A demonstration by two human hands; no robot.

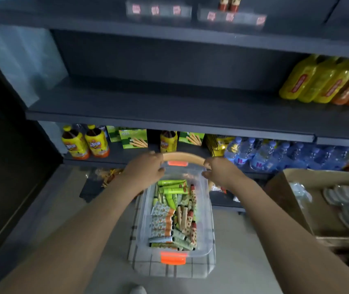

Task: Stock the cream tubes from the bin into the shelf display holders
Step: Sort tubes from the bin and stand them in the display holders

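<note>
Lower centre, the left hand (pixel 146 169) and right hand (pixel 221 170) both grasp the far rim of a clear orange-latched plastic bin (pixel 209 221) of green and patterned cream tubes (pixel 170 221).

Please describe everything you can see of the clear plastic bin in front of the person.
The clear bin is a rectangular tub of see-through plastic, no lid on, with an orange latch at each end. It sits on a checked cloth, its long side pointing away from the person. Cream tubes lie loosely inside. The left hand and the right hand grip its far corners, by a curved tan handle.
</note>
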